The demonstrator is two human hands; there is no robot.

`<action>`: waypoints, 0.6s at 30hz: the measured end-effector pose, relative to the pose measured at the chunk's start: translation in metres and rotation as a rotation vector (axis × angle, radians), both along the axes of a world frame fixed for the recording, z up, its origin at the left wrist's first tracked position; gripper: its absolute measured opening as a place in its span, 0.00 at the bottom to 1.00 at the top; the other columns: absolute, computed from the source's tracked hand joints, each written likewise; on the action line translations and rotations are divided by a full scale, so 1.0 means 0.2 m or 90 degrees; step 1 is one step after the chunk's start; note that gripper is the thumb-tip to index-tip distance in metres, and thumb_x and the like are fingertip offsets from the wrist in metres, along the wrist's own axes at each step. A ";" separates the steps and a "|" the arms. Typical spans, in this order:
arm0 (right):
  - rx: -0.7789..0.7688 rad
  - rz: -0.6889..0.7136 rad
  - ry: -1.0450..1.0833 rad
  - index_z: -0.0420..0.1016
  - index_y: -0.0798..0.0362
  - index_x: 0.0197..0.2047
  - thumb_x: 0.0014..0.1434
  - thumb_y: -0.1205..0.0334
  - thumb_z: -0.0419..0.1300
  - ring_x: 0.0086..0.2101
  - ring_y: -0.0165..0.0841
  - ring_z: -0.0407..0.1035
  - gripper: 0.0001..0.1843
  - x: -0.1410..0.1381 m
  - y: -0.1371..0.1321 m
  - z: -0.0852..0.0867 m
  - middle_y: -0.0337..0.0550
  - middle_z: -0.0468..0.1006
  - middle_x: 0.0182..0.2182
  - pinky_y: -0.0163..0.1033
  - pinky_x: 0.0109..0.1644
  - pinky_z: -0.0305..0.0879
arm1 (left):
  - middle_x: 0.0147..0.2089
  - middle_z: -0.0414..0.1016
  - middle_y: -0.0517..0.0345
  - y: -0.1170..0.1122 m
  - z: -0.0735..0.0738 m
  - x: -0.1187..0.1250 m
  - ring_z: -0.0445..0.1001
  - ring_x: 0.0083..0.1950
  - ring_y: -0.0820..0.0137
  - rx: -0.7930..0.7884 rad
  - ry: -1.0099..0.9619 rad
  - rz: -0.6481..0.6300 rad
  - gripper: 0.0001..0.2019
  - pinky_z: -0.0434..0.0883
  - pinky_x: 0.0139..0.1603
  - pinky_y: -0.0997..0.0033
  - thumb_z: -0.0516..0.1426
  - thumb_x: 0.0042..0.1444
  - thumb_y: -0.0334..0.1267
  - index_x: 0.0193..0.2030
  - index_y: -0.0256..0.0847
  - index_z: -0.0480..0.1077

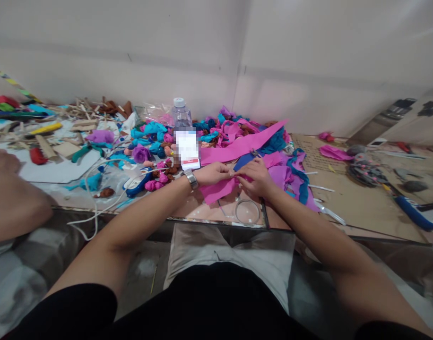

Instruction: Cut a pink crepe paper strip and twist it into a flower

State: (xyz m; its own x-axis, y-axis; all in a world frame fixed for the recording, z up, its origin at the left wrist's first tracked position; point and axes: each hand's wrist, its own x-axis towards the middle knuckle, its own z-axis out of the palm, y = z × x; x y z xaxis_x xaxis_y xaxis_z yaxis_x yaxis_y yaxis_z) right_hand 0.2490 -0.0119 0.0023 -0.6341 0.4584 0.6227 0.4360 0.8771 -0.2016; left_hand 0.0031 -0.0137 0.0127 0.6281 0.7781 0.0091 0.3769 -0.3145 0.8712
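Observation:
Both hands meet at the table's front, fingertips together over a piece of pink crepe paper (219,191). My left hand (213,174), with a metal watch on its wrist, pinches the paper's upper edge. From the other side my right hand (257,177) has its fingers closed on the same piece. Behind them a longer pink crepe strip (230,150) runs up to the right. A phone (188,150) stands just beyond my left wrist. A clear ring, perhaps a roll of tape (247,211), lies below my right hand. Exactly what the fingertips pinch is partly hidden.
Crumpled paper flowers (156,134) crowd the table around a clear bottle (181,113). A blue glue gun (138,182) with a white cord (96,208) lies left. Scissors (332,213) and cardboard (308,160) are right. Another person's arm (14,198) rests at far left.

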 end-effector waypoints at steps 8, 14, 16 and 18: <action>0.002 0.000 -0.009 0.82 0.47 0.42 0.71 0.56 0.63 0.40 0.40 0.77 0.08 -0.01 0.00 -0.01 0.44 0.88 0.39 0.54 0.57 0.56 | 0.28 0.65 0.62 0.00 -0.01 0.00 0.57 0.28 0.76 0.033 0.014 -0.011 0.31 0.55 0.30 0.75 0.57 0.63 0.65 0.34 0.34 0.76; -0.003 -0.004 -0.015 0.83 0.47 0.43 0.70 0.57 0.63 0.42 0.40 0.77 0.07 -0.01 0.01 -0.03 0.44 0.88 0.40 0.54 0.57 0.55 | 0.30 0.69 0.59 0.00 -0.02 0.00 0.60 0.30 0.75 0.078 0.032 -0.014 0.30 0.59 0.32 0.74 0.55 0.66 0.63 0.35 0.34 0.77; -0.002 -0.006 -0.018 0.83 0.47 0.43 0.70 0.57 0.63 0.42 0.40 0.77 0.07 -0.01 0.01 -0.03 0.44 0.88 0.41 0.54 0.57 0.55 | 0.30 0.70 0.59 0.00 -0.02 0.01 0.61 0.30 0.75 0.076 0.035 -0.007 0.30 0.58 0.32 0.74 0.55 0.66 0.63 0.35 0.34 0.77; 0.002 -0.006 -0.019 0.83 0.47 0.43 0.70 0.57 0.64 0.42 0.41 0.77 0.07 0.00 0.01 -0.03 0.44 0.88 0.40 0.54 0.57 0.55 | 0.30 0.70 0.60 0.00 -0.02 0.01 0.60 0.30 0.75 0.073 0.038 -0.002 0.30 0.58 0.31 0.74 0.54 0.66 0.63 0.36 0.33 0.77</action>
